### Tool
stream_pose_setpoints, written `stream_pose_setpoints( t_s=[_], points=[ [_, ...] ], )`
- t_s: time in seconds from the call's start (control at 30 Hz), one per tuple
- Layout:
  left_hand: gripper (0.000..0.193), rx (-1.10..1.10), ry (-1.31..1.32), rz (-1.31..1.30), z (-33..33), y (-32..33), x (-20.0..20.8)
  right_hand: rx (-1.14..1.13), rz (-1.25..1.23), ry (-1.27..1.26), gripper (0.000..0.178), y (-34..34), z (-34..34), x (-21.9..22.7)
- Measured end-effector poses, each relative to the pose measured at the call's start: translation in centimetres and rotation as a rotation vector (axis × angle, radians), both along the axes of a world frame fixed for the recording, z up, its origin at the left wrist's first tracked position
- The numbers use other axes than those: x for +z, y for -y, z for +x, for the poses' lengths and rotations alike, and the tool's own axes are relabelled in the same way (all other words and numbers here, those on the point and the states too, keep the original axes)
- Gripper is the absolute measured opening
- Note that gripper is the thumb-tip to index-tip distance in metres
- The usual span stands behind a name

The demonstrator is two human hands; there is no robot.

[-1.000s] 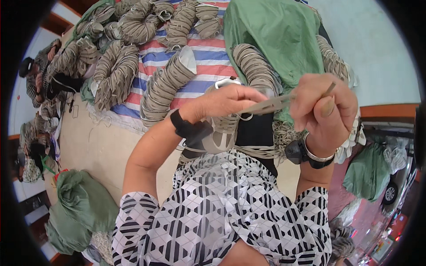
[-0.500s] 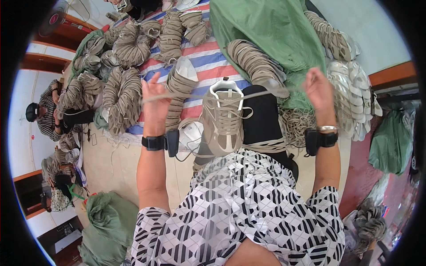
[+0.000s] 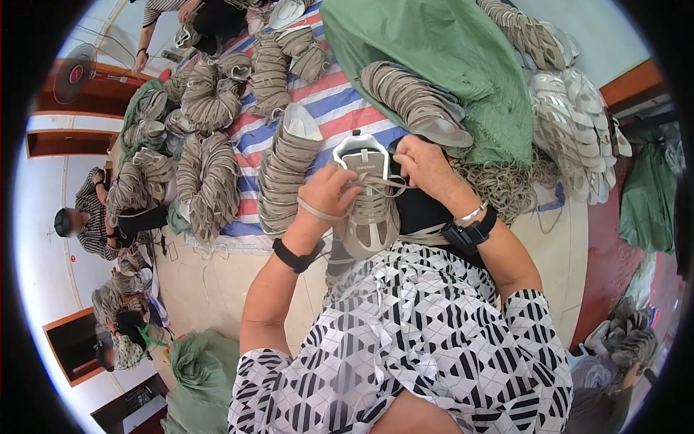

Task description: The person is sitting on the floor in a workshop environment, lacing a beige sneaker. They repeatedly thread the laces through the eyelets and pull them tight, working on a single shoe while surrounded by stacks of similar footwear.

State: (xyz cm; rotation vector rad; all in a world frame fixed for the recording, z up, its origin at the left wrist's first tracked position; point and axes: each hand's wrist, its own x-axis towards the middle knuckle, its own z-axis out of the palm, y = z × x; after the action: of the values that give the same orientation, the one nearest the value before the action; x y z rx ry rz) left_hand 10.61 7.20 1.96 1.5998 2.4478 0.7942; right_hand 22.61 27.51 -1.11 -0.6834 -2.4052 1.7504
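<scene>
A beige and tan shoe upper (image 3: pixel 374 217) rests upright over my lap, its toe toward me and its white-lined collar away. Flat beige shoelace (image 3: pixel 387 183) crosses its front, with a loop at the right of the tongue. My left hand (image 3: pixel 327 197) is closed in a pinch on the lace at the shoe's left side, and a length of lace runs back over that hand. At the right of the collar, my right hand (image 3: pixel 426 168) has its fingers pinched together at the lace; the exact piece between its fingertips is hard to see.
Stacked shoe uppers (image 3: pixel 288 170) lie ahead on a striped sheet (image 3: pixel 347 101). A green cloth (image 3: pixel 434 50) and a heap of laces (image 3: pixel 502 188) are at the right. Co-workers (image 3: pixel 87 210) sit along the left, near a green sack (image 3: pixel 206 376) and a fan (image 3: pixel 74 74).
Both hands have come inward from wide apart to the shoe's top. The lace stretched between them is now drawn in close over the tongue. The view has shifted slightly.
</scene>
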Motion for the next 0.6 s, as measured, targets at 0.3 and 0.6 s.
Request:
stream_pose_setpoints(
  t_s=[0.3,0.6],
  points=[
    [0.012,-0.091,0.04,-0.056,-0.4,0.4,1.1,0.068,0.486,-0.062,0.009,1.1,1.0,-1.4],
    [0.03,0.144,0.236,-0.188,4.1,0.5,0.5,0.137,0.51,-0.05,0.011,1.0,1.3,-1.2]
  ],
)
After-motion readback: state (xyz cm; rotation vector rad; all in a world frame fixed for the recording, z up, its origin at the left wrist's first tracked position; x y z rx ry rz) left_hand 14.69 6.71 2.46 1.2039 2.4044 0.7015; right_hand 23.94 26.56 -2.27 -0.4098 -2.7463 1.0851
